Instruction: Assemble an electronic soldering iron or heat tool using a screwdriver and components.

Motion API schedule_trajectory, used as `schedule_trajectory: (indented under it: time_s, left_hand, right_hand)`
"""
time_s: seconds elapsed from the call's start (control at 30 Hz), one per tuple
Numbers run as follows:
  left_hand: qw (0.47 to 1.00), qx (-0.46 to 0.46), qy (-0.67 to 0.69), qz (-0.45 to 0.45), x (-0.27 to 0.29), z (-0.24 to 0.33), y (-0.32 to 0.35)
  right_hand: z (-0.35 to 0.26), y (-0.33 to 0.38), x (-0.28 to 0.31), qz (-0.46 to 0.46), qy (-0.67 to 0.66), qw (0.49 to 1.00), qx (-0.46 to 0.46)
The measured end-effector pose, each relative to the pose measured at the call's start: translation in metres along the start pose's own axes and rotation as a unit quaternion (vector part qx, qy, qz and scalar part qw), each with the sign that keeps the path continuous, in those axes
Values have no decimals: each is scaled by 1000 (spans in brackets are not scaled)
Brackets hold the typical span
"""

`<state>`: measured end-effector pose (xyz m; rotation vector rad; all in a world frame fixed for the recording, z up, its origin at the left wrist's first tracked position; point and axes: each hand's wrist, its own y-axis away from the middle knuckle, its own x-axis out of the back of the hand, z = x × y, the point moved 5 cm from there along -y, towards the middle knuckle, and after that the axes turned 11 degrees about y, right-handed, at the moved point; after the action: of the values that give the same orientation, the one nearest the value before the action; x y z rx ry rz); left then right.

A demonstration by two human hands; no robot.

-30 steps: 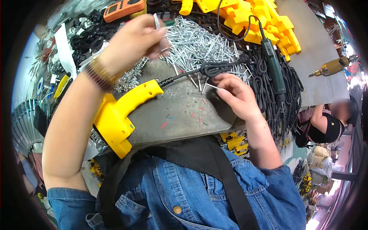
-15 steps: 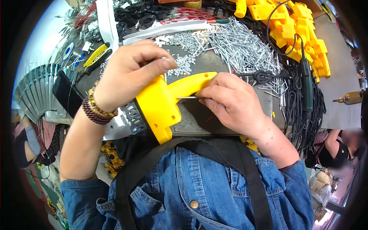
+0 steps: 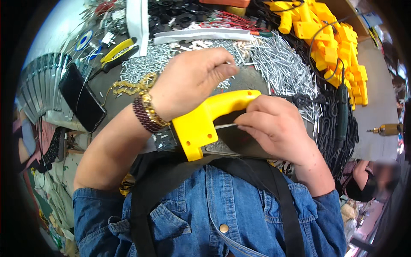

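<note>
A yellow plastic handle (image 3: pixel 195 128) with a curved grip sits in front of me at the bench's near edge, joined on its left to a slotted metal plate (image 3: pixel 164 140). In my right hand (image 3: pixel 276 124), thumb and fingers pinch a long thin metal screw (image 3: pixel 225 126); its far end meets the handle's right side, below the grip. My left hand (image 3: pixel 192 79) hovers over the handle's upper left, thumb and forefinger closed together. Whether those fingertips hold a small part cannot be made out. My left wrist and hand cover the handle's upper left corner.
Long screws (image 3: pixel 284 64) lie heaped beyond my right hand, and small metal fasteners (image 3: pixel 143 64) beyond my left. Yellow-handled pliers (image 3: pixel 119 53) and a black phone (image 3: pixel 82 97) lie left. Yellow housings (image 3: pixel 338 47), coiled black cords (image 3: pixel 332 115) and a dark green corded tool (image 3: pixel 343 107) are right.
My left hand has moved right and slightly away from me, beyond the handle's body. My right hand still pinches the screw at the handle's side. The whole view has shifted somewhat.
</note>
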<state>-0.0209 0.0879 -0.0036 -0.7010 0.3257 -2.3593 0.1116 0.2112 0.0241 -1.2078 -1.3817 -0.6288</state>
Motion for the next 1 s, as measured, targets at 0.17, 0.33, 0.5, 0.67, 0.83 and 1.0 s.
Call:
schedule_trajectory:
  time_s: [0.17,0.33,0.5,0.67,0.83,1.0]
  left_hand:
    - [997,-42,13,58,7,10,2]
    - [986,19,157,54,3,3,4]
    - [981,97,167,2,-2,-2,2]
    - [998,6,-68,-2,-8,-4,4]
    - [976,26,-197,-90,-16,-3,7]
    - [986,-87,-133,46,40,9,27]
  right_hand:
    - [-1,3,-7,-17,22,1000,-1]
    - [-4,-1,-9,-23,0,1000,21]
    - [-6,-8,-17,-3,-23,999,39]
    - [-14,-19,-11,7,-34,992,123]
    - [28,-61,27,100,-61,990,73]
    - [62,-110,-11,-21,-45,999,-16]
